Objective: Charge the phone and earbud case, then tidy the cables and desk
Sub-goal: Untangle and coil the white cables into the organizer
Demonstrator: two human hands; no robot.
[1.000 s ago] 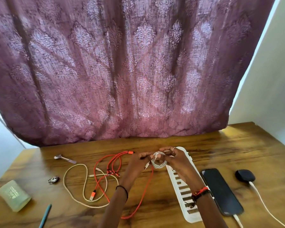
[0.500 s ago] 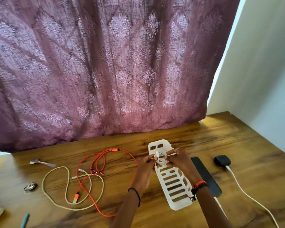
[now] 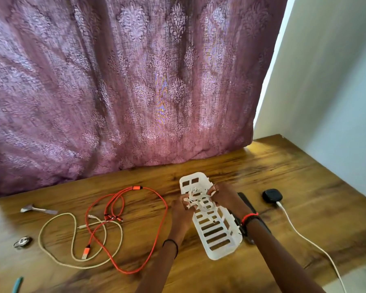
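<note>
Both hands have carried the coiled white cable [image 3: 199, 199] across from above the red cable [image 3: 135, 208] to the far end of the tray [image 3: 224, 250], where the left hand [image 3: 183, 208] and right hand [image 3: 222, 197] each pinch a side of the bundle just over the slats. It looks light, limp and springy, so I'd judge the loops will flop open unless held across the whole bundle, not by one strand. Blur hides its plugs, the phone [image 3: 246, 203] is mostly covered by the right wrist and tray so I can't tell if it's plugged in, and the case [image 3: 272, 195] sits to the right with a lead [image 3: 300, 235] running to it.
</note>
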